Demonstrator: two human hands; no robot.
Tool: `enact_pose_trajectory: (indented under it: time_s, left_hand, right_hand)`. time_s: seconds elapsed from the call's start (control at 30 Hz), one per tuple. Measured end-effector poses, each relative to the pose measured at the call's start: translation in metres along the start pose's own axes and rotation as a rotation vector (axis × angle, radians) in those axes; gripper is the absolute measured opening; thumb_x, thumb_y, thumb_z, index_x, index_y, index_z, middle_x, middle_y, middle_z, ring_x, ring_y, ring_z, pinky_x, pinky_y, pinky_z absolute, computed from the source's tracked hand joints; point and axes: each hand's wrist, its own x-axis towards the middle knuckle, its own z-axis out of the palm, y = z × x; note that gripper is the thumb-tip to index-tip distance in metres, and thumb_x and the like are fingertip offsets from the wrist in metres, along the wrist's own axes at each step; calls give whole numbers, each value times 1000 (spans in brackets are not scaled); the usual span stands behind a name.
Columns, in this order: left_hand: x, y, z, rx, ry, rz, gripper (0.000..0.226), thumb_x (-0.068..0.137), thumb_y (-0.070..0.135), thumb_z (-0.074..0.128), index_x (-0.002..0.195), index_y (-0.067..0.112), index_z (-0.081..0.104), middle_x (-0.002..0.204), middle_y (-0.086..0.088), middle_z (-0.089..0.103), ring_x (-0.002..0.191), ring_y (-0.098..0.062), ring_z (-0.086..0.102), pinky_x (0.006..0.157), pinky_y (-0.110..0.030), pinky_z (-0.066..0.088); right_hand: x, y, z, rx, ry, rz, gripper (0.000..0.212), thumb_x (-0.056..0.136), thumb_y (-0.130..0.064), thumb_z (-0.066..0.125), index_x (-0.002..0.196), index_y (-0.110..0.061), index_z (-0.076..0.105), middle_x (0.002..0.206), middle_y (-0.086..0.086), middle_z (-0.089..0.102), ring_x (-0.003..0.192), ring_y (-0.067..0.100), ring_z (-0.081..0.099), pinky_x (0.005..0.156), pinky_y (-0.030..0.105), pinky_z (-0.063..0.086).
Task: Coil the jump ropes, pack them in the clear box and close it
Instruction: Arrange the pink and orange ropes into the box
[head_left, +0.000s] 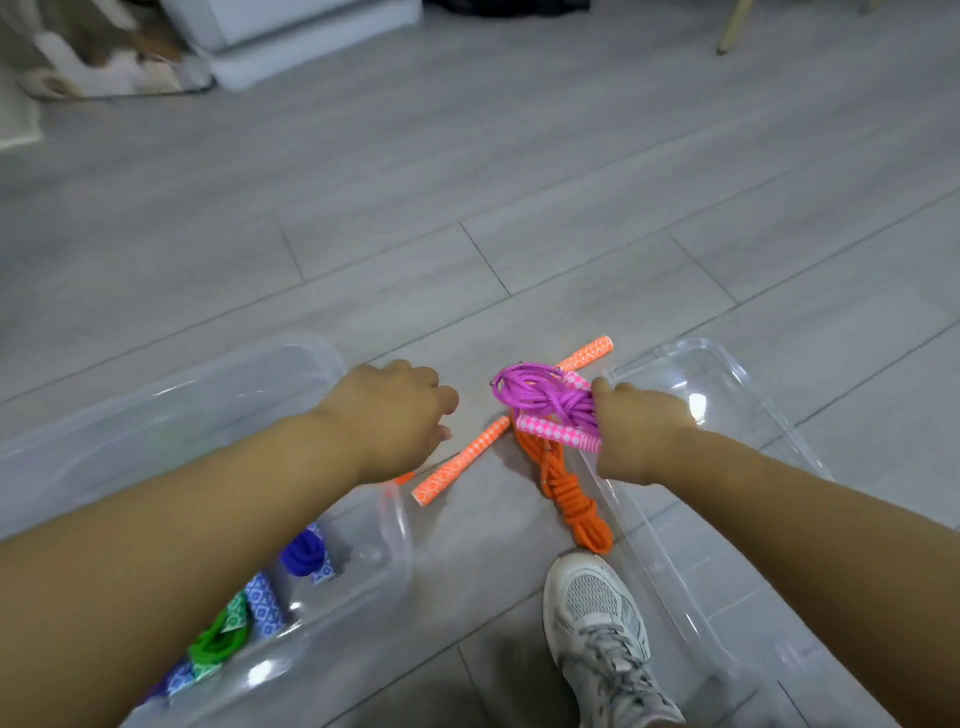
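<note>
**Purple rope in hand, box waiting at lower left**

The coiled purple jump rope (540, 397) sits right of centre in the frame, loops bunched, its pink diamond-patterned handles (558, 434) lying across the bundle. The right hand (641, 434) is closed around the coil and handles from the right side, fingers wrapped over the near handle; most of the loops stick out to the left of the fist, so the bundle hangs off the grip rather than sitting inside it. Just beneath it on the grey floor (519, 208) lies the orange jump rope (571, 499), cord knotted up, one handle (462, 462) pointing toward centre frame, the other (587, 353) peeking out above the purple loops.

The left hand (400, 410) hovers left of the bundle, fingers loosely curled, holding nothing, with a gap between it and the rope.

My read: this coil is headed for the clear box (400, 530) at lower left, where blue (304, 556) and green (218, 642) ropes already lie. To do it well, keep the fist tight over both handles so the loops don't spring loose, bring the left hand in under the free loops, and lift clear of the orange cord so it doesn't snag. The clear lid (727, 384) lies on the right, behind the right hand.
</note>
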Motion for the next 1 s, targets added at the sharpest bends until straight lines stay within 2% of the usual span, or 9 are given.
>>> enact_pose_trajectory:
  time_s: [0.2,0.33,0.47,0.6,0.73,0.87,1.0]
  left_hand:
    - [-91,-32,-6,-43,100,-148,36,97,44,36,131,32,44,129,7,48,121,-20,46,91,-33,42]
    - [-149,-52,10,-39,43,-226,37,98,43,33,131,31,43,130,7,47,120,-20,47,91,-32,41]
    - [-195,-76,38,-66,-42,-333,37,97,44,34,130,31,45,126,6,49,119,-20,48,88,-32,42]
    - [-221,-103,70,-124,-113,-449,36,96,44,38,127,29,47,126,3,50,119,-21,50,88,-33,43]
    - [-237,-130,106,-138,-205,-535,37,95,44,40,127,27,46,129,1,48,120,-22,47,89,-34,42]
    - [-245,-151,134,-112,-203,-615,40,95,42,41,131,25,43,131,-1,43,123,-23,42,90,-35,41]
    - [-247,-162,158,-55,-172,-607,44,95,40,41,136,24,38,141,-5,32,130,-28,31,100,-40,35]
  right_hand:
    - [-35,-32,-55,198,196,-11,60,67,-35,67,115,-13,37,104,10,53,93,35,57,72,35,45]
    - [-57,-72,-80,257,286,-95,59,62,-32,70,110,-18,39,99,6,54,87,32,56,65,32,41]
    - [-73,-125,-95,282,295,-208,57,60,-29,70,106,-19,39,91,2,50,78,29,50,63,31,37]
    - [-76,-185,-100,294,232,-307,58,61,-30,71,109,-21,39,94,0,55,77,26,51,63,30,39]
    - [-67,-236,-89,182,93,-352,57,64,-34,68,108,-20,33,89,1,54,75,27,53,59,30,37]
    - [-50,-274,-69,8,-79,-309,60,71,-33,65,116,-13,32,75,-1,46,75,26,52,57,30,36]
    - [-27,-298,-37,-8,-215,-215,70,76,-34,60,132,-8,26,76,-1,49,70,22,55,53,28,36]
